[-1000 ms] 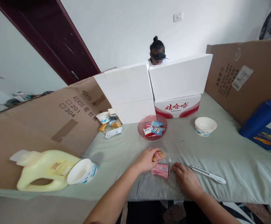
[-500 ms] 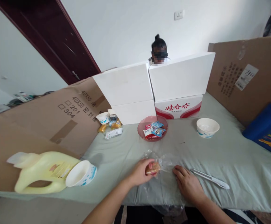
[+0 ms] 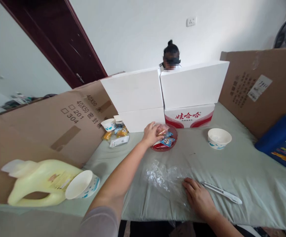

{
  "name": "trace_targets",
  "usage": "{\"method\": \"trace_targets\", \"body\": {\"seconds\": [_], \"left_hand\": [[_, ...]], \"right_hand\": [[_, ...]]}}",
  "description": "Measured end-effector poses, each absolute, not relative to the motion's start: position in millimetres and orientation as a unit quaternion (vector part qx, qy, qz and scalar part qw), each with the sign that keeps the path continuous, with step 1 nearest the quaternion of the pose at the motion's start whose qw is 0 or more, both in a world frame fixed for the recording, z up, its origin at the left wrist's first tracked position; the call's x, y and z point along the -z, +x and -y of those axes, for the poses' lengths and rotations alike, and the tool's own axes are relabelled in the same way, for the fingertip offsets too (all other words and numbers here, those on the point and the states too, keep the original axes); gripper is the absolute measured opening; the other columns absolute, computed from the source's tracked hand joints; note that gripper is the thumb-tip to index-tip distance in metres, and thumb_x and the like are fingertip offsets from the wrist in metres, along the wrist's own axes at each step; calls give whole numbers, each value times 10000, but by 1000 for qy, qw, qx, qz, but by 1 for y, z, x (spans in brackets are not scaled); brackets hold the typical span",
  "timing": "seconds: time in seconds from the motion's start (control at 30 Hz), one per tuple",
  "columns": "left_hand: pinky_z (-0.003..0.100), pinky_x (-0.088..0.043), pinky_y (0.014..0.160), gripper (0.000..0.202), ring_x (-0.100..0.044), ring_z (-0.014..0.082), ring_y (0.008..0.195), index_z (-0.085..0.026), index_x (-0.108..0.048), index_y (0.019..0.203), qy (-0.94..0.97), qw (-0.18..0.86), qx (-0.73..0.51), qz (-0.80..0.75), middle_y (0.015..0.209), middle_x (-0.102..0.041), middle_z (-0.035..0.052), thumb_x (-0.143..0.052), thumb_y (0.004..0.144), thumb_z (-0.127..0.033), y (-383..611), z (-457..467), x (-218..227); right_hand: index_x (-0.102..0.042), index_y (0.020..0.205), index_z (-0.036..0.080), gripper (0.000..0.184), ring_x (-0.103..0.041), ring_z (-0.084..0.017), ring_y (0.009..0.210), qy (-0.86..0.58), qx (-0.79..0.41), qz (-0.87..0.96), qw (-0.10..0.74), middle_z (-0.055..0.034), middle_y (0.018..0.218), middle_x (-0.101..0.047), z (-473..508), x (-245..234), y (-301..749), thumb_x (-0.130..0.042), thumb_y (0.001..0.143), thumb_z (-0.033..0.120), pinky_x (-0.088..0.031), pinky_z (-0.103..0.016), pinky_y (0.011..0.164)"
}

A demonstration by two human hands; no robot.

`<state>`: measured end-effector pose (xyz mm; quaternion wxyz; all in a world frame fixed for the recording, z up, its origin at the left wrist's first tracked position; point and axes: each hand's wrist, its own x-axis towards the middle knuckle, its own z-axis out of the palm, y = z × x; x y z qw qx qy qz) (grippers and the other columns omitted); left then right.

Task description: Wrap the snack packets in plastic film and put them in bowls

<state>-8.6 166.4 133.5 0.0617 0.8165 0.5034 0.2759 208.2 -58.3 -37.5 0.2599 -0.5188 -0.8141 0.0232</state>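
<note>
My left hand (image 3: 151,134) reaches over the reddish see-through bowl (image 3: 174,144), closed on a small wrapped snack, golden-brown in a clear wrapper (image 3: 161,129). Beneath it, blue and red snack packets (image 3: 167,141) lie in the bowl, partly covered by the hand. Lying on the cloth, my right hand (image 3: 199,197) is open, palm down, its fingers at the edge of a crumpled clear plastic bag (image 3: 161,177). Just right of those fingers is a white and grey utility knife or similar slim tool (image 3: 222,192); its exact kind is unclear.
White boxes (image 3: 135,92) form a wall at the back, with a person (image 3: 171,54) behind. Cardboard panels (image 3: 46,138) flank the table. A paper bowl (image 3: 219,138) stands right, another (image 3: 82,185) tilts against a yellow jug (image 3: 39,181). A blue jug (image 3: 281,138) leans at far right.
My left hand has moved forward from the plastic bag to above the reddish bowl, carrying the wrapped snack. My right hand has stayed nearly in place.
</note>
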Motion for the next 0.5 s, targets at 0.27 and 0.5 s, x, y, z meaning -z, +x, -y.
{"method": "trace_targets", "body": {"seconds": [0.27,0.5], "left_hand": [[477,-332,1057,514,-482,320,1242,-232,-634,1152,948,197,-11,-249,1227,-617,94,-762,719,-480,-13,-21,-68],[337,-449,853,52,-632,200,819,-229,-693,819,866,237,104,-428,791,-680,4,-688,770,-244,-75,53,-50]], "right_hand": [[-638,1127,163,331,-629,-210,1036,-522,-35,819,237,-110,1175,-641,58,29,207,-413,895,90,-530,-347,901],[-643,1153,172,301,-635,-239,1022,-545,-40,819,175,-111,1236,-627,70,22,215,-492,894,196,-537,-352,832]]}}
